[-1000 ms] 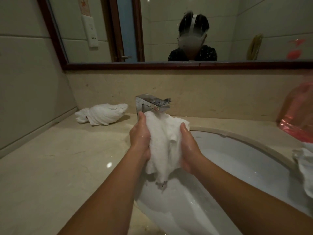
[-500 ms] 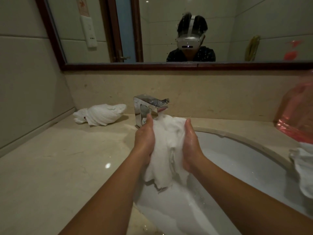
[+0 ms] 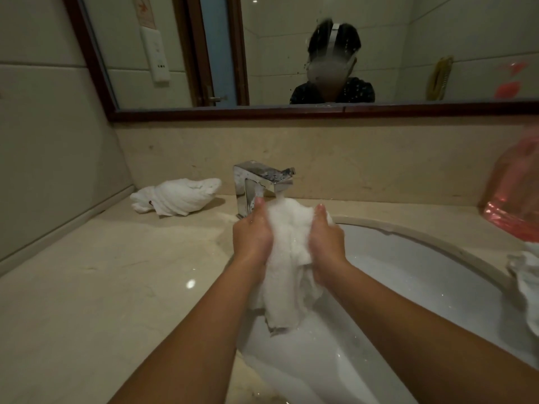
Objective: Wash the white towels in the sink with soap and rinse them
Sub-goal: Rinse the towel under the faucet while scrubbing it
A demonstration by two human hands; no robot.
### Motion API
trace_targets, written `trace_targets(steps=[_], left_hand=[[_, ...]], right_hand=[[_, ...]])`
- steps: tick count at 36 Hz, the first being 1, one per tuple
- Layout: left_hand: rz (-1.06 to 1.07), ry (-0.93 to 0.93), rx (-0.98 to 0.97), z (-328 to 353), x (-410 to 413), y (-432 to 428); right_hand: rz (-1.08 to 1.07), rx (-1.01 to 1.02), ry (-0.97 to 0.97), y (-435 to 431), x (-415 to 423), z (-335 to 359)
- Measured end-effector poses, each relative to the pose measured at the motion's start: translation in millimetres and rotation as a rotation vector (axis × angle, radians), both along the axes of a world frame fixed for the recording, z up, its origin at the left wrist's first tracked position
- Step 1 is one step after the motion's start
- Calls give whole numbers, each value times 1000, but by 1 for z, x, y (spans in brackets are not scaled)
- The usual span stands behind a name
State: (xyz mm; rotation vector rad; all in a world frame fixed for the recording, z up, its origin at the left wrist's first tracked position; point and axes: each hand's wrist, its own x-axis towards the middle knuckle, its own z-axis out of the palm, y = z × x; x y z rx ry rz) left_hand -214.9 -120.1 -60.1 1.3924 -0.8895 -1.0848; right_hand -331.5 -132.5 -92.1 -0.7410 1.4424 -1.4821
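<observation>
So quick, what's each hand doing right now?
Left hand: grips the white towel under the faucet.
Right hand: grips the same towel.

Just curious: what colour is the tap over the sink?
Shiny silver chrome faucet, seen best in the head view.

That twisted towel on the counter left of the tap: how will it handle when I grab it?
The twisted towel will probably sag and unwind: it is soft cloth, loosely coiled. It may be damp, so heavier than it looks. It lies slumped on the counter, so it is unlikely to roll.
</observation>
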Motion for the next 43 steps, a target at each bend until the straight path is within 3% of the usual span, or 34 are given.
trace_targets(steps=[8, 16, 19, 25, 38, 40, 43], left_hand=[[159, 164, -80, 5, 16, -5], [149, 208, 16, 3, 17, -6], [142, 178, 4, 3, 15, -4], [113, 101, -22, 0, 15, -2], [144, 117, 11, 1, 14, -5], [139, 119, 14, 0, 13, -6], [152, 145, 25, 1, 12, -7]], right_hand=[[92, -65, 58, 4, 5, 5], [72, -135, 82, -3, -3, 0], [42, -116, 114, 0, 3, 8], [10, -31, -29, -1, 10, 15], [53, -210, 95, 12, 0, 16], [60, -243, 54, 11, -4, 14], [116, -223, -269, 11, -13, 17]])
